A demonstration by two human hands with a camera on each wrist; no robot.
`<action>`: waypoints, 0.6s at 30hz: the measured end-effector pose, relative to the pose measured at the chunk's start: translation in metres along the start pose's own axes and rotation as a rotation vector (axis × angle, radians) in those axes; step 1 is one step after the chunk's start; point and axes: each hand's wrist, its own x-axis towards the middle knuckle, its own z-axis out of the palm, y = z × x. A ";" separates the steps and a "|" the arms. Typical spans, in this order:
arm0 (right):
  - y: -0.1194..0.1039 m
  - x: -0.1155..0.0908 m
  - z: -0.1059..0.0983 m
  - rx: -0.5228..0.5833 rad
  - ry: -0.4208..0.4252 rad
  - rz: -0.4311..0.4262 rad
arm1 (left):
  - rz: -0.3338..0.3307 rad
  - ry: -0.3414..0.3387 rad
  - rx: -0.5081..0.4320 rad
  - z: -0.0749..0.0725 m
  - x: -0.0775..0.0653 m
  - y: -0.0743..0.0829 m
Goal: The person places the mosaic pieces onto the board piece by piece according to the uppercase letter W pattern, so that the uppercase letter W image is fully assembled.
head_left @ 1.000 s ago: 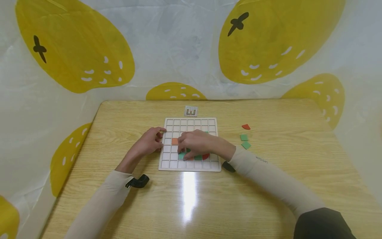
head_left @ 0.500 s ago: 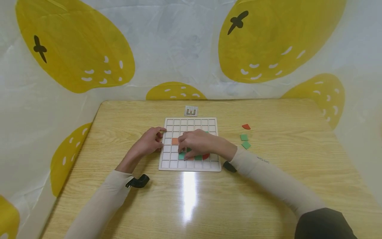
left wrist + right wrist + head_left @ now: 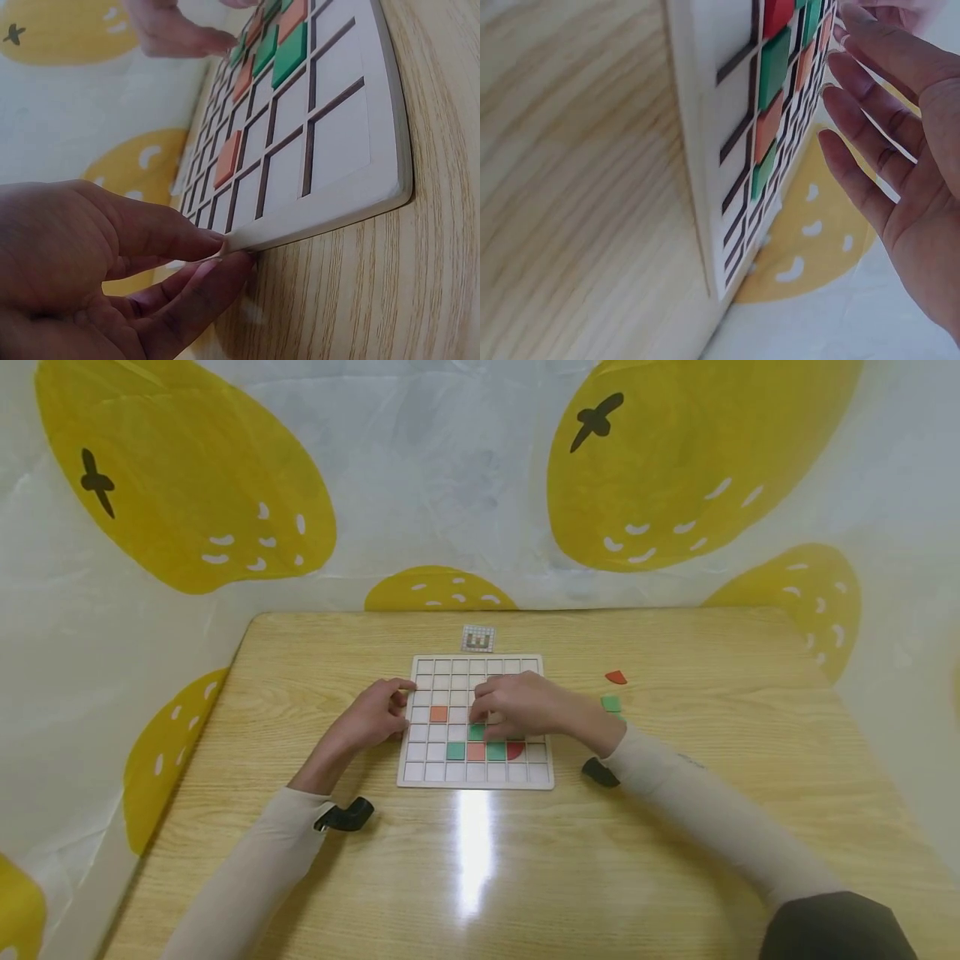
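A white grid board (image 3: 414,773) lies on the table. My left hand (image 3: 375,714) holds its left edge, index fingertip and thumb at the rim. In the left wrist view, these fingertips (image 3: 240,266) meet at the board's side. Over the board's right half is my right hand (image 3: 517,702), covering several cells. Its fingers (image 3: 870,97) are spread and loosely bent in the right wrist view, holding nothing that shows. An orange square tile (image 3: 438,714) sits alone at left. The lower row has a green tile (image 3: 456,751), an orange tile (image 3: 476,751), another green tile (image 3: 496,751) and a red quarter-circle tile (image 3: 515,751).
A small pattern card (image 3: 478,638) lies behind the board. To the right are a loose red quarter-circle piece (image 3: 616,677) and a green square (image 3: 611,703), with another green piece partly hidden by the right sleeve (image 3: 675,777). A lemon-print curtain (image 3: 450,485) hangs behind the table.
My right hand has lifted off the lower row and moved right and back, uncovering the green and orange tiles there. The left hand stays at the board's edge.
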 end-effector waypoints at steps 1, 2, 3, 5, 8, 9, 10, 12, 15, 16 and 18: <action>0.002 -0.002 -0.001 0.003 0.001 0.009 | 0.000 0.000 -0.004 0.000 0.000 0.000; 0.003 -0.004 -0.001 0.005 0.001 0.016 | 0.000 0.000 -0.004 -0.001 0.000 0.000; 0.005 -0.006 -0.002 0.006 0.002 0.023 | 0.001 -0.001 -0.006 -0.001 0.000 -0.001; 0.007 -0.011 -0.005 0.011 0.004 0.030 | -0.001 -0.001 -0.007 -0.001 0.000 -0.001; 0.011 -0.018 -0.009 0.019 0.019 0.028 | -0.011 -0.003 -0.011 -0.002 0.001 -0.001; 0.012 -0.021 -0.010 0.019 0.025 0.028 | -0.016 -0.005 -0.014 -0.001 0.001 -0.001; 0.013 -0.023 -0.011 0.021 0.032 0.029 | -0.020 -0.006 -0.016 -0.001 0.000 -0.001; 0.017 -0.028 -0.012 0.025 0.049 0.028 | -0.025 -0.007 -0.017 -0.001 0.000 0.000; 0.023 -0.035 -0.013 0.040 0.071 0.045 | -0.026 -0.004 -0.009 -0.001 0.000 0.000; 0.025 -0.037 -0.014 0.046 0.077 0.051 | -0.024 -0.002 -0.005 -0.001 0.000 0.000; 0.029 -0.042 -0.015 0.056 0.077 0.071 | -0.022 0.001 0.000 -0.002 0.001 0.000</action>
